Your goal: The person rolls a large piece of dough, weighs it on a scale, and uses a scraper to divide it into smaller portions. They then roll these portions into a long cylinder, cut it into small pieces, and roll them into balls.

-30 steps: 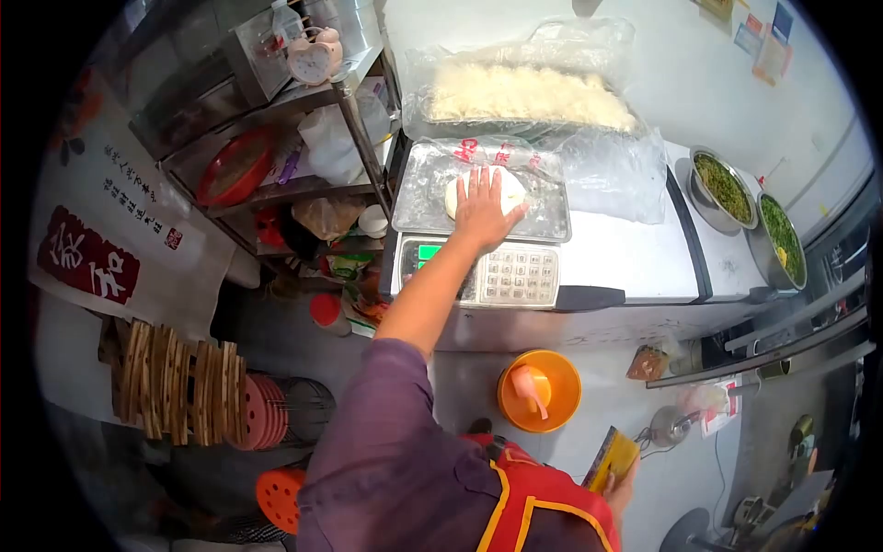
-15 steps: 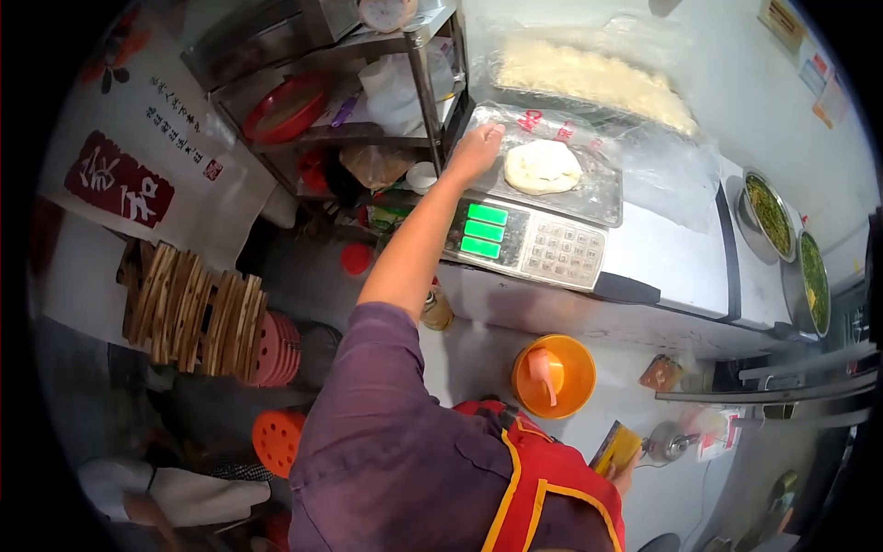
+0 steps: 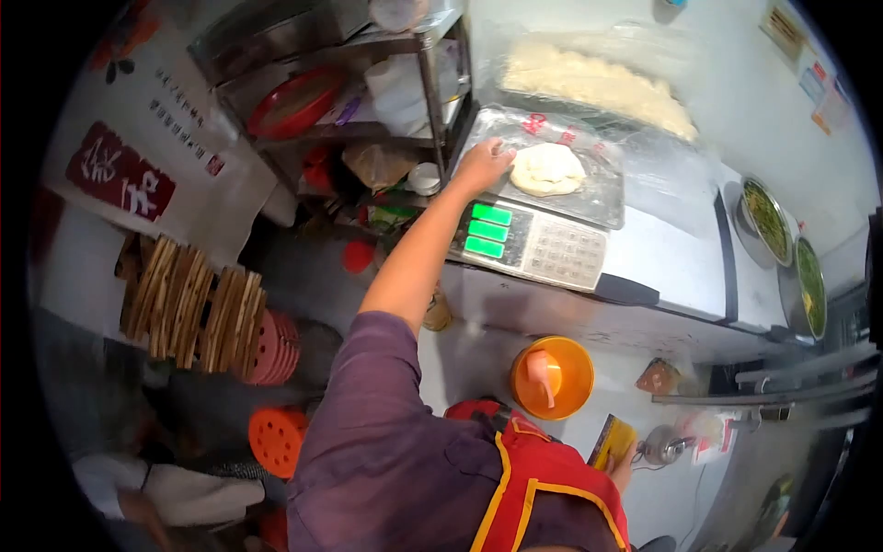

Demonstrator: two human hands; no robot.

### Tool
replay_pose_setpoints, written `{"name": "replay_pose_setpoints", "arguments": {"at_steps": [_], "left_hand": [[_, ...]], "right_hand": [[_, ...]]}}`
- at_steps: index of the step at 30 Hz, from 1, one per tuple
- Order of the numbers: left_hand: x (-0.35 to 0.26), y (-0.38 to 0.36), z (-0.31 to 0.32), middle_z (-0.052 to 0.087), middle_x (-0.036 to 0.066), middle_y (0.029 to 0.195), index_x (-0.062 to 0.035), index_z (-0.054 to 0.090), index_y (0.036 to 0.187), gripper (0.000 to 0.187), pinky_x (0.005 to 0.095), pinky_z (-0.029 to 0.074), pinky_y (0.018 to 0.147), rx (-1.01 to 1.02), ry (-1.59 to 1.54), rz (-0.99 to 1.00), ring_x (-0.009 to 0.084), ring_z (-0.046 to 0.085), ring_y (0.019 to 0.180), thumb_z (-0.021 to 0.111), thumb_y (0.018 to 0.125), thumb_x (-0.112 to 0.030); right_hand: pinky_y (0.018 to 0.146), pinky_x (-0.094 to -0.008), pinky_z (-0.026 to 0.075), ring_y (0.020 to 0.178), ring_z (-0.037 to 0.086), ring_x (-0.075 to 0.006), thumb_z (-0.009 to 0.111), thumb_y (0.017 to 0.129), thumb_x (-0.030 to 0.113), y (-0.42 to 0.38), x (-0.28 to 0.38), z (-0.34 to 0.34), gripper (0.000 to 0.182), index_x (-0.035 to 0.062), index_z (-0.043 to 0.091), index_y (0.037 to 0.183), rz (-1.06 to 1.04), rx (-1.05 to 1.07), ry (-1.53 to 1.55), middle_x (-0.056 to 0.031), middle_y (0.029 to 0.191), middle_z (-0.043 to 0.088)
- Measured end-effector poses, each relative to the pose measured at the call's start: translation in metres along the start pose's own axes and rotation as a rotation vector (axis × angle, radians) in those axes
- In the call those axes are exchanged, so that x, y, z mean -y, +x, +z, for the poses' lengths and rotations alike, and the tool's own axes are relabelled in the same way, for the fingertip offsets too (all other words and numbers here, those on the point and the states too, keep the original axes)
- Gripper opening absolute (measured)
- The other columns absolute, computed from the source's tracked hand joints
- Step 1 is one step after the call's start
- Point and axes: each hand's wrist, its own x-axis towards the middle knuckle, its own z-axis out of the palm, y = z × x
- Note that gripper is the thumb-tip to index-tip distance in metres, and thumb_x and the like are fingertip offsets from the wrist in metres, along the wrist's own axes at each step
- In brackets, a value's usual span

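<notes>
My left hand [image 3: 483,167] is over the left part of the metal weighing tray [image 3: 602,204], its fingers bent and bunched close to a flattened lump of pale dough [image 3: 548,169]. Whether they hold a small piece is hidden, and a narrow gap seems to separate them from the lump. Beneath the tray is a digital scale [image 3: 563,252] with three green displays [image 3: 486,231]. Low by my right side, my right hand [image 3: 624,466] grips a flat yellow scraper-like tool [image 3: 611,443] with a dark edge; most of that hand is hidden behind it.
Behind the scale, plastic film covers a long mass of dough [image 3: 598,83]. Bowls of chopped greens [image 3: 768,221] stand at the right end of the counter. An orange bucket [image 3: 575,405] with a pink ladle is on the floor. A metal shelf [image 3: 428,87] rises at left.
My left hand has moved slightly right and down, closer to the dough lump. My right hand still holds the yellow tool, and the view has shifted a little.
</notes>
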Motion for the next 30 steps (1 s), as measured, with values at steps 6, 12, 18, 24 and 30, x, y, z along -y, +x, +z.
{"name": "replay_pose_setpoints", "arguments": {"at_steps": [6,12,18,24,30], "left_hand": [[-0.005,0.036,0.043,0.066,0.014,0.104,0.002,0.06,0.118,0.051,0.0375,0.05,0.083,0.351,-0.435,-0.203,0.0228,0.063,0.092,0.07,0.081,-0.033],[-0.026,0.109,0.109,0.063,0.018,0.109,0.0005,0.061,0.114,0.052,0.0405,0.048,0.083,0.127,0.169,0.197,0.0312,0.06,0.095,0.075,0.076,-0.033],[-0.068,0.117,0.16,0.053,0.02,0.127,-0.0055,0.051,0.125,0.058,0.0429,0.042,0.094,-0.409,0.613,0.684,0.036,0.052,0.116,0.075,0.074,-0.02],[-0.096,0.071,0.138,0.058,0.016,0.124,-0.008,0.045,0.131,0.057,0.0433,0.046,0.087,-0.32,0.395,0.497,0.0361,0.058,0.109,0.069,0.079,-0.012],[-0.144,-0.144,0.234,0.053,0.021,0.127,-0.0035,0.038,0.135,0.064,0.0433,0.039,0.099,-0.006,-0.048,0.761,0.0381,0.05,0.118,0.068,0.08,-0.018]], "right_hand": [[0.07,-0.0544,0.048,0.079,0.061,-0.0486,0.058,0.087,0.009,-0.026,0.002,-0.007,0.084,0.0186,0.005,0.151,0.33,0.022,0.002,-0.029,0.084,0.064],[0.073,-0.0564,0.048,0.08,0.061,-0.0479,0.057,0.087,0.017,-0.058,-0.018,0.034,0.081,0.0151,0.007,0.151,0.736,-0.105,-0.01,-0.0301,0.09,0.063],[0.075,-0.0545,0.048,0.081,0.061,-0.0471,0.057,0.087,0.019,-0.065,-0.003,0.073,0.08,0.0177,0.008,0.151,0.935,-0.219,0.108,-0.0291,0.089,0.064],[0.074,-0.0542,0.048,0.08,0.061,-0.0475,0.058,0.088,0.02,-0.157,-0.025,0.084,0.082,0.0189,0.005,0.151,0.958,-0.364,0.214,-0.0292,0.087,0.064],[0.073,-0.0544,0.048,0.08,0.06,-0.0486,0.059,0.088,0.02,-0.284,-0.079,0.113,0.082,0.0178,0.007,0.151,0.999,-0.511,0.273,-0.0294,0.089,0.064]]}}
